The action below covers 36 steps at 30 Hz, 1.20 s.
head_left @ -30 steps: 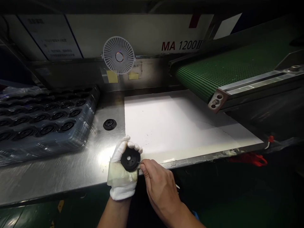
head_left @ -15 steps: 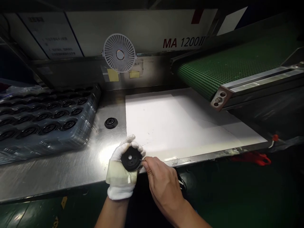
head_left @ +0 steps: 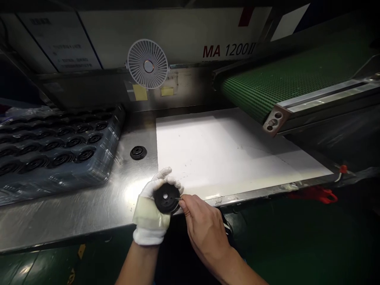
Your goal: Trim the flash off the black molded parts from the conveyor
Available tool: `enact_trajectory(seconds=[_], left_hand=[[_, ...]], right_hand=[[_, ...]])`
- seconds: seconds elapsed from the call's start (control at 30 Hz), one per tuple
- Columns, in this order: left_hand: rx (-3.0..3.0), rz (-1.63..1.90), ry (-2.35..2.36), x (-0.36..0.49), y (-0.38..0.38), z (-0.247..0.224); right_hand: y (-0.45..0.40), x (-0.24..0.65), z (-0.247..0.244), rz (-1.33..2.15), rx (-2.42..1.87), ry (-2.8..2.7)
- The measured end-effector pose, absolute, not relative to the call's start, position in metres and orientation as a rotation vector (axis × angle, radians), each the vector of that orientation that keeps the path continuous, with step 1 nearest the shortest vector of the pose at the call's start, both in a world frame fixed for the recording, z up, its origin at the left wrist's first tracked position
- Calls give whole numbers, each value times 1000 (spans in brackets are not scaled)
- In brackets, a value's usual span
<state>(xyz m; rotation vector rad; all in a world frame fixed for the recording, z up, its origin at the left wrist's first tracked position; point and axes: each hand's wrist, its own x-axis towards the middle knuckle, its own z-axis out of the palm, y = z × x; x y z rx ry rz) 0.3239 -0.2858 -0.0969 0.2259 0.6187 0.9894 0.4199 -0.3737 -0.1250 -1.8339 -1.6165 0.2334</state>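
Black disc point(head_left: 164, 204) cupped in left hand point(head_left: 150, 204), right hand point(head_left: 203, 219) alongside.

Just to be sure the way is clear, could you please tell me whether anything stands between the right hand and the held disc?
Nothing visible does: the thin tool in the right hand overlaps the disc in view, while the left hand leaves the facing rim uncovered.

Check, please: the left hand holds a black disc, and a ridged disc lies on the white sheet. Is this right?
Partly: the left hand holds a black disc, but in the head view the ridged disc lies on the metal worktop, not the white sheet.
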Motion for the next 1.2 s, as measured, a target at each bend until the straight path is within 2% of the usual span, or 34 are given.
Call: enact_trajectory(seconds=[0.17, 0.4, 0.67, 0.87, 1.2], left_hand=[[167, 1106, 679, 334, -280, -97], [172, 1023, 624, 329, -282, -95], [123, 1148, 652, 334, -283, -99], [246, 952, 641, 323, -287, -98], [130, 1222, 687, 341, -287, -98]], right_hand=[[-376, 410, -126, 232, -1819, -1644], [-372, 423, -119, 245, -1845, -1622], [-375, 409, -126, 222, -1815, -1646], [-374, 417, -126, 264, -1808, -1647], [-377, 406, -127, 235, -1809, -1643]])
